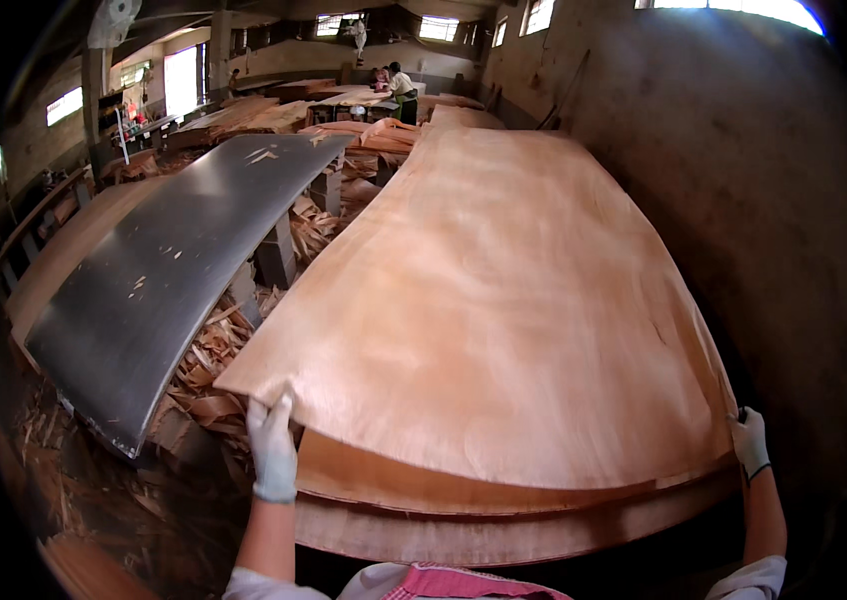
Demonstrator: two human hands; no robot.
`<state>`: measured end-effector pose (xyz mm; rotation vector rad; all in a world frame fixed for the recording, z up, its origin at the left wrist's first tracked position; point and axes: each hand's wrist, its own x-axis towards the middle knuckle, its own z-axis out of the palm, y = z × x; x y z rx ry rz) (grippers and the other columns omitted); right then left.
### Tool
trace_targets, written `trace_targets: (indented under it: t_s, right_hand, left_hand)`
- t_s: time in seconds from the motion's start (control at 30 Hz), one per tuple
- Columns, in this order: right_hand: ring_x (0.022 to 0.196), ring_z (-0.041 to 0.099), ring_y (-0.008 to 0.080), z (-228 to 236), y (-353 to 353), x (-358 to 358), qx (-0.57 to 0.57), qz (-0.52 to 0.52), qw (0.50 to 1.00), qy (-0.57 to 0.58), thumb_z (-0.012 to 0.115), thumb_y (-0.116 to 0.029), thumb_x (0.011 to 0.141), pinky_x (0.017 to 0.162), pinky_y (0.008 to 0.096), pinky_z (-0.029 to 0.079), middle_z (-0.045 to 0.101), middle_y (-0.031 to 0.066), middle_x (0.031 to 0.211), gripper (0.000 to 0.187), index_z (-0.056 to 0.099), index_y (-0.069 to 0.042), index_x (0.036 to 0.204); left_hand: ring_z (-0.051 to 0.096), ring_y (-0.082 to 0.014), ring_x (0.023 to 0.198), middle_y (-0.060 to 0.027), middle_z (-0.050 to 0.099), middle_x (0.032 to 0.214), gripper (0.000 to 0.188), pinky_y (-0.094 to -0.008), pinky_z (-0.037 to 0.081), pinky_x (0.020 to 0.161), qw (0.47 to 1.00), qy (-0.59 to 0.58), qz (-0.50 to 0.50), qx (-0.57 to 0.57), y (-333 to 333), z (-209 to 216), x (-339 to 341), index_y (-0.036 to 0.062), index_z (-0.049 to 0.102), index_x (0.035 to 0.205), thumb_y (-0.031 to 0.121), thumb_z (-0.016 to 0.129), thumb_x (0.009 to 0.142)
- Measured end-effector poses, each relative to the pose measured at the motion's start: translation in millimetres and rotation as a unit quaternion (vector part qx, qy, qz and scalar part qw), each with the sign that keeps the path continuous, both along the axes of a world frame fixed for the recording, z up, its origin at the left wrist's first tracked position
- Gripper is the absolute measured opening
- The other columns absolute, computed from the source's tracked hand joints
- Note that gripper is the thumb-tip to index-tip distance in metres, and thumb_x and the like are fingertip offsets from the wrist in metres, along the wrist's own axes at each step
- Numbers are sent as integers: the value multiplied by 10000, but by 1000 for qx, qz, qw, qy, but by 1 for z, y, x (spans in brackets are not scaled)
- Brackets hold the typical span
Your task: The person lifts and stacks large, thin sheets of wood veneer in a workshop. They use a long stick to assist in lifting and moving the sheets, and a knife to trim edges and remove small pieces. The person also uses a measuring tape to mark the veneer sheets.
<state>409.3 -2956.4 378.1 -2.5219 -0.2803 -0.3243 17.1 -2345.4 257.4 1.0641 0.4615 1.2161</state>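
A large, thin sheet of wood veneer (503,310), pale orange-brown, stretches away from me over a stack of similar sheets (393,540). My left hand (272,445), in a white glove, pinches its near left corner, the thumb on top and the fingers mostly hidden beneath. At the near right corner my right hand (749,440), also gloved in white, grips the sheet's edge. The near edge is lifted and sags in the middle, leaving a gap above the sheets underneath.
To the left stands a long dark, smooth-topped table (183,260) with a few wood scraps on it. Veneer scraps (213,370) pile up between it and the stack. A bare wall (743,200) runs along the right. People (400,90) work at a far table.
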Motion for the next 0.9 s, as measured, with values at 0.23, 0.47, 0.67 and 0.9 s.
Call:
trace_targets:
  t_s: [0.23, 0.47, 0.67, 0.9]
  right_hand:
    - [590, 511, 224, -5, -28, 52, -125, 33, 990, -48, 637, -148, 835, 565, 375, 400, 519, 132, 625, 228, 526, 28, 741]
    - [793, 580, 397, -44, -88, 106, -224, 15, 967, -119, 660, -226, 803, 675, 445, 447, 602, 218, 808, 277, 576, 35, 845]
    - [866, 604, 388, -48, -67, 94, -235, -18, 971, -30, 624, -195, 856, 735, 444, 469, 631, 211, 867, 235, 581, 25, 924]
    - [895, 612, 379, -93, -88, 109, -287, -45, 957, -9, 604, -172, 874, 766, 440, 484, 649, 199, 942, 229, 562, 1, 1017]
  left_hand:
    - [562, -157, 1023, -84, 560, 1171, 337, -292, 501, 819, 998, 50, -23, -34, -43, -11, 12, -13, 472, 1262, 84, 481, 938]
    - [590, -173, 985, -83, 574, 1153, 313, -304, 520, 801, 996, 73, 49, 22, -89, -46, 44, 2, 467, 1234, 64, 482, 927]
    - [599, -156, 905, -88, 578, 1081, 262, -281, 531, 736, 990, 127, 46, -43, -113, -44, 52, -2, 481, 1171, 24, 463, 911]
    - [545, -89, 702, -34, 555, 896, 163, -234, 480, 528, 979, 187, 72, -18, -104, -71, 44, 17, 497, 1060, 74, 522, 910]
